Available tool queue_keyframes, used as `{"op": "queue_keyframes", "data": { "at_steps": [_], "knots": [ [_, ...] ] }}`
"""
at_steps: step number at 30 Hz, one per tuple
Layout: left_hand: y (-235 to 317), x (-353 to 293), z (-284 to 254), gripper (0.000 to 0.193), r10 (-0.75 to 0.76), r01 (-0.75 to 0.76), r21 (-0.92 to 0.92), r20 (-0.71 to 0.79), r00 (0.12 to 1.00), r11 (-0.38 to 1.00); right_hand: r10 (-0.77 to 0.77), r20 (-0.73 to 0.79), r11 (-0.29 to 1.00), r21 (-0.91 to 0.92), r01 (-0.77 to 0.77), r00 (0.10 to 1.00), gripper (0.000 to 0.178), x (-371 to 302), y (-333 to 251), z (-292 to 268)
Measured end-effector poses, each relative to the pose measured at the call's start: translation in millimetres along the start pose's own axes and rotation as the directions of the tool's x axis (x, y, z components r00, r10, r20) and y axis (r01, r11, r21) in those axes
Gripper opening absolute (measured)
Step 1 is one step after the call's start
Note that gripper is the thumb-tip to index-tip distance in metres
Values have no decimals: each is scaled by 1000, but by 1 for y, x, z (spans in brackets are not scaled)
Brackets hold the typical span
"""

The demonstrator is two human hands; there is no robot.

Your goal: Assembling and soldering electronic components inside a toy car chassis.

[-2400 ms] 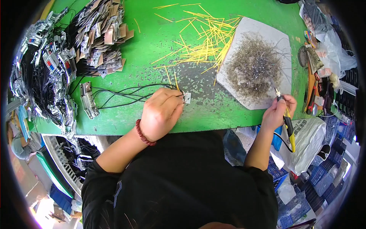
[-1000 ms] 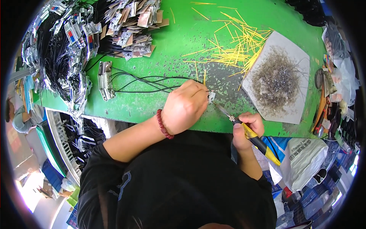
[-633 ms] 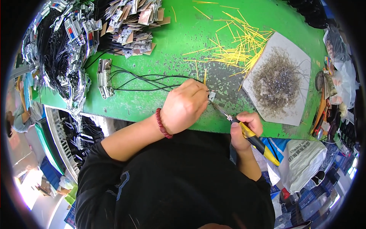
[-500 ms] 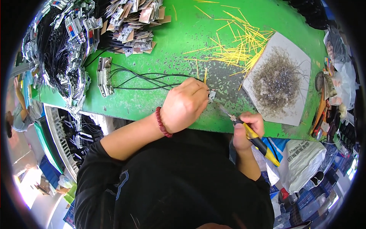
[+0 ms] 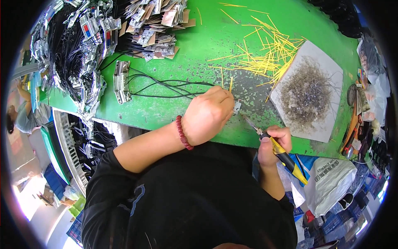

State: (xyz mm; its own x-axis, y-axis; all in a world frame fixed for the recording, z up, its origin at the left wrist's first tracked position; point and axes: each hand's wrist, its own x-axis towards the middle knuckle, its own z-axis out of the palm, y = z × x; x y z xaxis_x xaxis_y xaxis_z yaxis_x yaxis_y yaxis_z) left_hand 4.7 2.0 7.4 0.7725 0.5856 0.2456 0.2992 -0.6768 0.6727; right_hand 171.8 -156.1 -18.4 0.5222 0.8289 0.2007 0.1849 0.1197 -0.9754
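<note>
My left hand (image 5: pixel 210 112) is closed, its fingers pinched over the ends of several black wires (image 5: pixel 174 86). A small pale circuit board (image 5: pixel 237 107) sticks out past those fingertips. The wires run left to a silvery metal module (image 5: pixel 122 82) on the green table. In my right hand (image 5: pixel 273 145) is a soldering iron (image 5: pixel 286 159) with a yellow and black handle. Its tip points up and left, just short of the board. What else the left fingers pinch is hidden behind the hand.
Thin yellow sticks (image 5: pixel 269 56) lie scattered on the green table (image 5: pixel 166 112). At right a pale slab (image 5: pixel 327 133) bears dark, wiry residue. Wired metal modules (image 5: pixel 89 35) pile up at far left, beside stacked small boards (image 5: pixel 157 39). Tools (image 5: pixel 352 120) crowd the right edge.
The whole scene has shifted slightly right in the picture. Both hands keep nearly the same pose and grip; the iron's tip is a little closer to the board.
</note>
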Motion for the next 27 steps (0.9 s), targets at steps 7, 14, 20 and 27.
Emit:
{"op": "queue_keyframes", "data": {
  "at_steps": [7, 14, 20, 27],
  "knots": [
    [-1, 0, -2, 16, -45, 47, -25, 49, 998, 999, 45, 8, 999, 11, -45, 999, 25, 2, -1, 3],
    [-2, 1, -1, 16, -22, 22, 6, 60, 998, 1000, 77, 29, 997, -15, -76, 997, 24, 3, 0, 1],
    [-5, 1, -1, 15, -35, 34, 12, 63, 997, 999, 50, 19, 999, -19, -50, 999, 22, 5, -2, 5],
    [-3, 0, 0, 13, -24, 23, 23, 43, 999, 999, 17, -60, 998, 55, -14, 998, 28, 0, 5, 3]
  ]
}}
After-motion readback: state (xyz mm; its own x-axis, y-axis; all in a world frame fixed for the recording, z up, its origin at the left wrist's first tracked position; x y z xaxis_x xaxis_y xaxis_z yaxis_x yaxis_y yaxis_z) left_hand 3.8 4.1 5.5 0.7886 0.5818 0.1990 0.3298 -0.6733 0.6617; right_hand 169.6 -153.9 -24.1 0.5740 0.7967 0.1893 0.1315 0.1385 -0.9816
